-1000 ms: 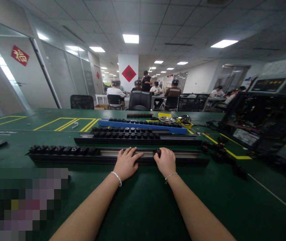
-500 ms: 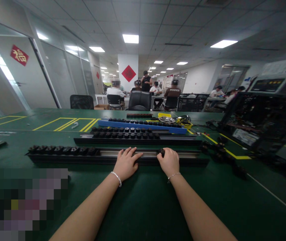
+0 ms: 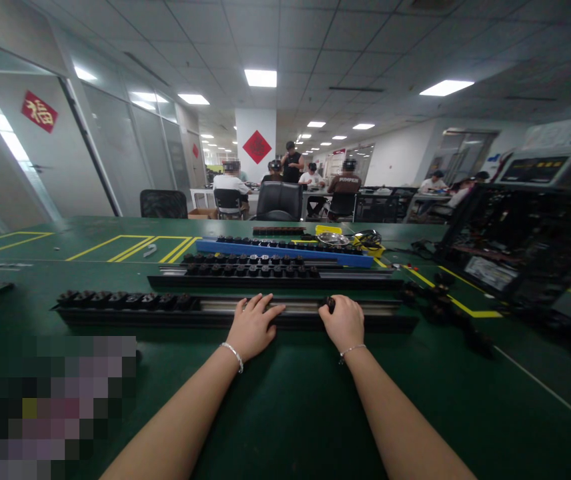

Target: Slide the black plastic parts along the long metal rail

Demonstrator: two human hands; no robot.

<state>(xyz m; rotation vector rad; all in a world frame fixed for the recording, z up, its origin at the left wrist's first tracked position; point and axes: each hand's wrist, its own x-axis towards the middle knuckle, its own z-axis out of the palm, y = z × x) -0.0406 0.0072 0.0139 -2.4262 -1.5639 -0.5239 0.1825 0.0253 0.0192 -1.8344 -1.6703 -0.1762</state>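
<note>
A long black rail [image 3: 235,320], like a power strip housing, lies across the green table in front of me. Black blocks [image 3: 133,300], which look like socket modules, fill its left part, while bare metal channel shows further right. With fingers spread, my left hand [image 3: 253,330] rests open on the middle of the rail. My right hand [image 3: 344,325] is closed around a small black module [image 3: 331,305] at the channel, right of centre. The fingers hide most of that piece, and I cannot tell whether it sits in the channel.
Behind lie another part-filled black rail [image 3: 355,283] and a blue rail [image 3: 305,252]. A metal bowl [image 3: 333,239] and a yellow tray [image 3: 376,252] stand farther back. Loose black parts [image 3: 445,307] and dark open equipment [image 3: 495,247] are at right. People sit at tables beyond.
My right hand has moved slightly right along the rail with the small black module. The left hand stays in place on the rail.
</note>
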